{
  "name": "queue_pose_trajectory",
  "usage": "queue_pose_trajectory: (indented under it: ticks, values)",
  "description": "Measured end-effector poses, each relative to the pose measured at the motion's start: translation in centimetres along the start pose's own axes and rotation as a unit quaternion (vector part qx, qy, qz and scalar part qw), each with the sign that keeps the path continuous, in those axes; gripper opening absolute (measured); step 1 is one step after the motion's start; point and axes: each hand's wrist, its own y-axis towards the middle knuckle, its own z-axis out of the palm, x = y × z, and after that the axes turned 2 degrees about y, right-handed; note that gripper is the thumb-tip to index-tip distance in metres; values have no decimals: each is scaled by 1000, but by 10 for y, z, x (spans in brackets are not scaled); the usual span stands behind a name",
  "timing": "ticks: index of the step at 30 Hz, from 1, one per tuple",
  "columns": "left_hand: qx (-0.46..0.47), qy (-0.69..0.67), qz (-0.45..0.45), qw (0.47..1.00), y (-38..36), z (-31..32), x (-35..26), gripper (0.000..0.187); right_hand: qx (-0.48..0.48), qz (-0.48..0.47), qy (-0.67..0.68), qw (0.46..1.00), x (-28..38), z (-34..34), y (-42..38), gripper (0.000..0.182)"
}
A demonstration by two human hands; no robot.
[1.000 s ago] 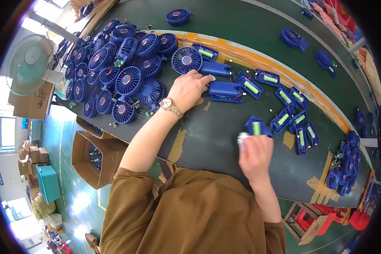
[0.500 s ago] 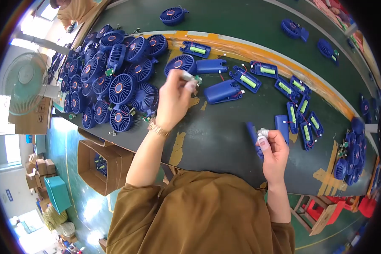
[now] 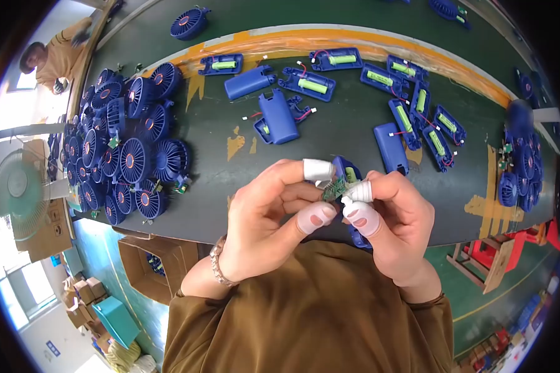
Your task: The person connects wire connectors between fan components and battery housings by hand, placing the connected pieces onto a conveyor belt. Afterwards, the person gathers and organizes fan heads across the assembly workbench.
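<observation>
In front of my chest both hands meet over a small green circuit board [image 3: 334, 188]. My left hand [image 3: 270, 208] is closed, with the board's edge between its taped thumb and forefinger. My right hand [image 3: 395, 217] is closed too, pinching a small white plug [image 3: 348, 201] right beside the board. Behind the fingertips shows part of a blue casing [image 3: 339, 164] with a green battery [image 3: 351, 174] in it. More blue plastic [image 3: 359, 238] sticks out below the right thumb; most of it is hidden by my hands.
Blue fan heads [image 3: 135, 159] are heaped at the left, and a smaller group [image 3: 526, 161] stands at the right. Several open casings with batteries [image 3: 308, 84] and closed blue handles [image 3: 279, 116] lie beyond my hands. Below the table edge is a cardboard box [image 3: 158, 261]. Another person [image 3: 62, 56] sits far left.
My left hand has come down and right from the fans with the circuit board. My right hand has moved slightly inward to meet it. The view has turned, shifting the table leftward.
</observation>
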Motion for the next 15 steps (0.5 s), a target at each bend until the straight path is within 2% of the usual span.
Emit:
queue_pose_trajectory:
  ticks: [3, 4, 7, 15]
  values:
    - [-17, 122, 14, 992, 4, 3, 1, 29, -10, -14, -26, 1000, -2, -3, -2, 9]
    - [-38, 99, 37, 994, 5, 5, 2, 27, -12, -15, -35, 999, -4, -4, -2, 9]
    - [-1, 152, 33, 988, 0, 3, -8, 27, -20, -9, -40, 999, -7, -3, -2, 10]
    - [-18, 197, 58, 979, -10, 1, -10, 21, -4, -25, -48, 999, -1, 1, -6, 9]
